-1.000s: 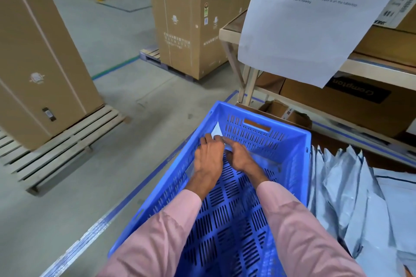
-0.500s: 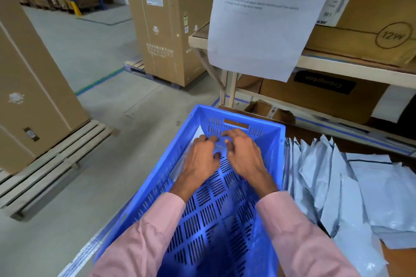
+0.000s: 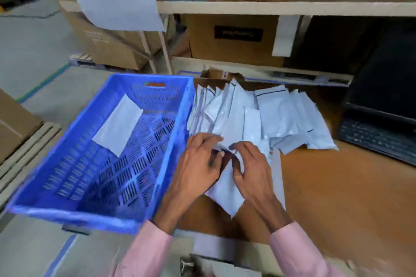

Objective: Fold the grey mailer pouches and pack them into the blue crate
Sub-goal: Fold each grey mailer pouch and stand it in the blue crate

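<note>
On the brown surface (image 3: 337, 186), right of the crate (image 3: 177, 132): pile of grey pouches (image 3: 276, 114), unfolded, fanned and overlapping, nearest ones against the crate's right wall.

Crate: blue, slotted, standing at the surface's left edge. Contents — one folded pouch (image 3: 119, 123), leaning into the far-left corner against the wall.

Hands: both were inside the crate half a second ago, pressing that pouch into its corner; both are now out and over the near end of the pile. Left hand (image 3: 198, 164) and right hand (image 3: 249, 164) sit close together on one pouch (image 3: 227, 189) drawn toward the person, fingers curled at its upper edge. Blur hides whether they pinch it or merely press.

Reading: first pouch packed; the second appears to be at the start of its fold. Most of the pile remains.

Also present: shelf (image 3: 281, 7) behind, carrying cardboard boxes; laptop (image 3: 378, 123) at far right.
</note>
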Motion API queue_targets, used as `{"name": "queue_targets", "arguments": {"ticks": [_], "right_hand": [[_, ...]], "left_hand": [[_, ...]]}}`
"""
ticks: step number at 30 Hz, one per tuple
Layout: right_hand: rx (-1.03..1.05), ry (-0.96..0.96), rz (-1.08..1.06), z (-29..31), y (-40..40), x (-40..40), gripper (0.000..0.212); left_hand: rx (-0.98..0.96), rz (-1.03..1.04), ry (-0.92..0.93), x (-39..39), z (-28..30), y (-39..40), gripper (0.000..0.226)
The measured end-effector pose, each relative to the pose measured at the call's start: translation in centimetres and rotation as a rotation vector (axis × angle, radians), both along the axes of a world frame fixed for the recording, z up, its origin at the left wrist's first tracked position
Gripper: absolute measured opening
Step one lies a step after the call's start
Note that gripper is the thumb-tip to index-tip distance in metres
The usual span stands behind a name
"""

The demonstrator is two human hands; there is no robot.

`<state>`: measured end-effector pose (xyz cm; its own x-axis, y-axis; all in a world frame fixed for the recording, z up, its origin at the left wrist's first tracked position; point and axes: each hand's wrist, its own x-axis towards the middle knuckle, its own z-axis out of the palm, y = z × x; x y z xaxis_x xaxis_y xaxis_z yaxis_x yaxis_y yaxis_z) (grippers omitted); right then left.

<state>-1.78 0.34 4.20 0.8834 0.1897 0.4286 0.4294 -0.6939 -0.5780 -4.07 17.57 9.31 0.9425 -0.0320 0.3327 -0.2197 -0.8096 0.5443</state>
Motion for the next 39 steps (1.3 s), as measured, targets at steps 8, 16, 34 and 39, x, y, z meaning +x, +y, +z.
{"name": "queue_targets", "arguments": {"ticks": [8,16,34,39], "right_hand": [[-0.125,0.228,-0.017,-6.5,-8.3,-4.0,0.036],[-0.168,0.218,-0.039,-7.8,-8.4,-5.3,0.043],[-0.355,0.253,-0.326,-10.6,-11.7,-11.2,0.066],[-0.321,0.217,-0.323,-10.2,-10.5,-10.4,0.041]], "left_hand": [[0.066,0.156,0.324,-4.0,-9.3,-8.1,0.052],[0.151,0.202,0.396,-4.2,-12.3,-8.1,0.080],[0.007,-0.483,0.253,-3.5,-16.6,-8.8,0.064],[0.114,-0.381,0.227,-3.4,-16.6,-9.2,0.054]]}}
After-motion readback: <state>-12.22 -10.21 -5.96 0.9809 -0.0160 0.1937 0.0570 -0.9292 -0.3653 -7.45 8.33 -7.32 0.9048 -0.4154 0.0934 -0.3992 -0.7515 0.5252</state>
